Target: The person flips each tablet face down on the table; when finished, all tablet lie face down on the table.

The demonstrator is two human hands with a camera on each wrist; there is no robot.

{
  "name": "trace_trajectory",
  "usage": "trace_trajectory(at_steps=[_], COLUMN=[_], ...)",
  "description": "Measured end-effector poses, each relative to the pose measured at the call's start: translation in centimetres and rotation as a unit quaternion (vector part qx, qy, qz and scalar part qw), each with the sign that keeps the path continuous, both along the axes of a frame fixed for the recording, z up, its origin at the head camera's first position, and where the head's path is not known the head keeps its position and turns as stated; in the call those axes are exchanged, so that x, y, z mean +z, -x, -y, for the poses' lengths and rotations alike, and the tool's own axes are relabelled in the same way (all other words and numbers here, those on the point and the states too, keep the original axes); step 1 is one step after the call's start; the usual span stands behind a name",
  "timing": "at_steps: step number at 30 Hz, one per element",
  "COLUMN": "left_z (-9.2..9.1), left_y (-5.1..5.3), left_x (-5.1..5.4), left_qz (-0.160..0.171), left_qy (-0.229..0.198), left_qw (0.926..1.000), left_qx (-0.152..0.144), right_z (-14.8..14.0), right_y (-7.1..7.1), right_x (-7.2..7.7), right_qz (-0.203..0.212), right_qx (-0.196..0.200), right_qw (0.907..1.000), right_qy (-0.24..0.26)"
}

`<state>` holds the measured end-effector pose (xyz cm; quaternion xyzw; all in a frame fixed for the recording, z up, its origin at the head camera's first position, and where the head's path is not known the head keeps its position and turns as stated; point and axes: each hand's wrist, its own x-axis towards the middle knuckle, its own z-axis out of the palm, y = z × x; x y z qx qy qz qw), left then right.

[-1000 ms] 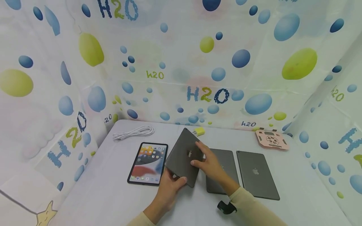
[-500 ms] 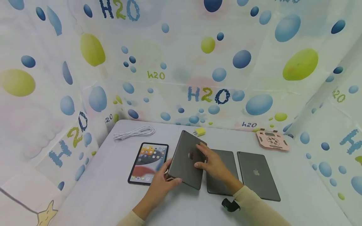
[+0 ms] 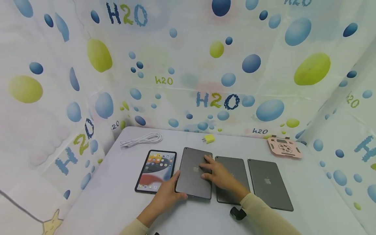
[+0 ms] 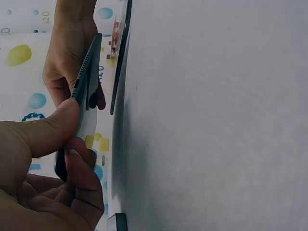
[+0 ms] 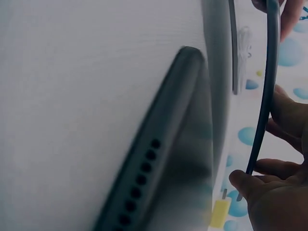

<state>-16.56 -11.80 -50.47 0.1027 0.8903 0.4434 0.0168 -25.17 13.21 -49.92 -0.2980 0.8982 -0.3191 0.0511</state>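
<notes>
Grey iPad: held just above the tabletop, Apple logo up!
Left grip: pinching lower-left corner.
Right grip: clasping right edge now.
Lit iPad: lying just left.

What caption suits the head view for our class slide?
The left hand grips a gray tablet while the right hand touches its back, beside a lit tablet.

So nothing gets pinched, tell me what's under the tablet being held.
The wrist views show fingers of the left hand and, seemingly, the right hand under the tablet. In the head view it covers the table below, so that spot is hidden.
</notes>
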Motion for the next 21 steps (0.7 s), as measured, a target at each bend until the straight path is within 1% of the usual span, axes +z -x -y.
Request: trace_trajectory(at_steps=[2, 7, 13, 16, 21], left_z=[-0.1, -0.4, -0.7, -0.9, -1.2], left_y=[0.2, 0.5, 0.4, 0.4, 0.5], left_x=[-0.1, -0.1, -0.1, -0.1, -0.1], left_qz=[0.01, 0.033, 0.026, 0.025, 0.014], left_qy=[0.013, 0.026, 0.05, 0.061, 0.098], left_qw=[0.9999, 0.9991, 0.9982, 0.9976, 0.9949], left_qx=[0.002, 0.009, 0.021, 0.022, 0.02], right_z=[0.1, 0.0, -0.1, 0.0, 0.3], right_y=[0.1, 0.3, 0.3, 0.4, 0.7], right_x=[-0.2, -0.5, -0.8, -0.9, -0.7], right_qz=[0.005, 0.018, 0.028, 0.022, 0.018], right_qx=[0.002, 0.019, 0.039, 0.047, 0.05], right_qw=[1.0, 0.9996, 0.9982, 0.9972, 0.9959], right_qy=[0.001, -0.007, -0.036, -0.054, -0.073])
